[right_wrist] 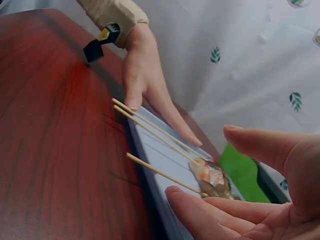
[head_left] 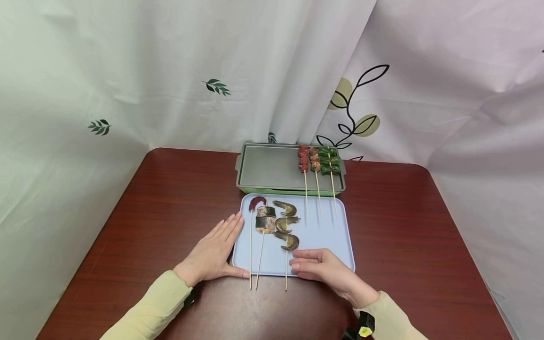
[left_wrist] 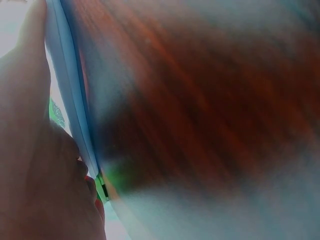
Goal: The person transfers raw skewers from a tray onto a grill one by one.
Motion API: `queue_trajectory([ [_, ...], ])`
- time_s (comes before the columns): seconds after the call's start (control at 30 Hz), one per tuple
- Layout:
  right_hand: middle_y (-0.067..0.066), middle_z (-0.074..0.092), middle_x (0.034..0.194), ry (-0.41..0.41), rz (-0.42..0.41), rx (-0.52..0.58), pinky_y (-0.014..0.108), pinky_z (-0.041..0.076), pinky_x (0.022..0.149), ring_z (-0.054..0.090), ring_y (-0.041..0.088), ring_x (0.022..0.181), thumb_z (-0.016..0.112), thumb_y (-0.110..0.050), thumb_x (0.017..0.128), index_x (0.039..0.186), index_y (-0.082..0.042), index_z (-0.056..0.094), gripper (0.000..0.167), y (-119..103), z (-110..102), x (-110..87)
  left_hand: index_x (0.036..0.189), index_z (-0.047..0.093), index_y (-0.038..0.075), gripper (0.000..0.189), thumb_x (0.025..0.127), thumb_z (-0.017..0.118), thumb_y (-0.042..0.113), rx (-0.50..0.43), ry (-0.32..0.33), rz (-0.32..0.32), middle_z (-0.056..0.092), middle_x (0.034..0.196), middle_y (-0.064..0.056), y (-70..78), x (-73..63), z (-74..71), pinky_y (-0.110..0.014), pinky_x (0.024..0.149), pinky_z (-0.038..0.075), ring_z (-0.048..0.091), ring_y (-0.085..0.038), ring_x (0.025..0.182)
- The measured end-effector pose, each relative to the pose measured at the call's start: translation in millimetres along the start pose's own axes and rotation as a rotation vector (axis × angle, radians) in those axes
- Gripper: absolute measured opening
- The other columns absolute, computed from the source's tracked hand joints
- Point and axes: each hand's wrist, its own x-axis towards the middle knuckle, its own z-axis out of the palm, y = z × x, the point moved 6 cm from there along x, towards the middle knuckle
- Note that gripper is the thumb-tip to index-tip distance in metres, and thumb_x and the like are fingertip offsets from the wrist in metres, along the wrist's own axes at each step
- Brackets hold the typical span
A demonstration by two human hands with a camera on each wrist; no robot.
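A light blue tray [head_left: 325, 241] lies on the table with three skewers on it. From left to right these are a dark red tentacle skewer [head_left: 257, 203], a fish-chunk skewer [head_left: 265, 223] and a shrimp skewer [head_left: 287, 224], their stick ends jutting past the front rim. My left hand [head_left: 212, 252] rests along the tray's left edge, fingers straight and thumb at the front rim near the sticks. Beside the shrimp skewer's stick, my right hand [head_left: 325, 270] hovers at the front of the tray. Its thumb and fingers stand apart in the right wrist view, with nothing between them.
Behind the tray stands a grey griddle pan [head_left: 267, 165] with a green base. On its right side lie a red meat skewer [head_left: 303, 158], a brown meat skewer [head_left: 314, 159] and a green pepper skewer [head_left: 329, 161], sticks reaching over the tray. A white curtain [head_left: 238, 71] closes off the back.
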Motion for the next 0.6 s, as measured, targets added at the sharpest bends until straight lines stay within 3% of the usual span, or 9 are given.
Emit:
queue_trajectory([
  [0.6, 0.029, 0.064, 0.123, -0.039, 0.014, 0.074, 0.040, 0.053, 0.098, 0.066, 0.024, 0.110, 0.068, 0.000, 0.094, 0.140, 0.025, 0.037, 0.061, 5.6, 9.0, 5.2, 0.157, 0.026, -0.007, 0.134, 0.071, 0.056, 0.092, 0.000, -0.003, -0.001, 0.021, 0.165, -0.022, -0.3, 0.0, -1.0, -0.045, 0.122, 0.022, 0.023, -0.034, 0.150],
])
